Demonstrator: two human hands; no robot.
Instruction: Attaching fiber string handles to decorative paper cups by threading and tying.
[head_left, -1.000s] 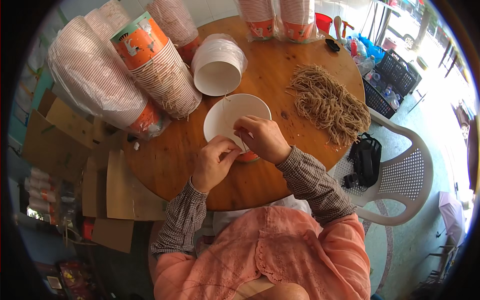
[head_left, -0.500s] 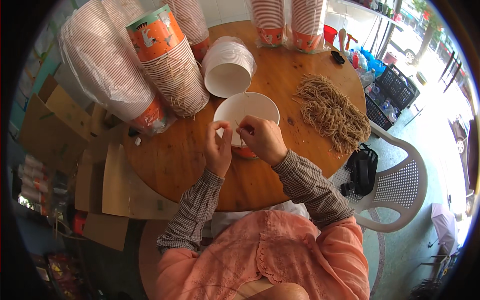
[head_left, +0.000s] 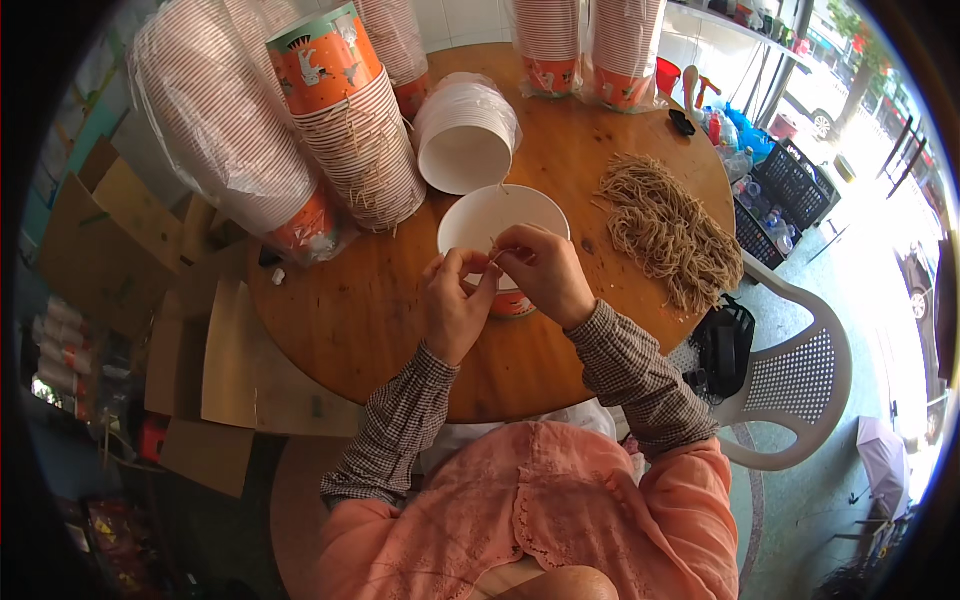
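Observation:
A white-lined paper bucket [head_left: 503, 212] with an orange printed outside stands upright near the table's middle. A short end of tan cord pokes up at its far rim. Over its near rim my two hands meet, fingertips together. My right hand [head_left: 550, 275] pinches a thin tan cord [head_left: 494, 252]. Thumb and forefinger of my left hand [head_left: 455, 308] close on the same cord beside it; the fingertips partly hide it. To the right lies a loose heap of tan twisted cords [head_left: 672, 232].
Left of the bucket leans a stack of nested buckets [head_left: 362, 165] with cords hanging from them. Plastic-wrapped bucket stacks [head_left: 215, 130] stand beside it, and a wrapped bundle [head_left: 465, 150] lies behind. A white plastic chair [head_left: 795, 365] is at right, opened cardboard boxes [head_left: 228, 355] at left.
My left hand has moved right and up to my right hand, and its fingers, apart before, now pinch the cord. The view has shifted slightly.

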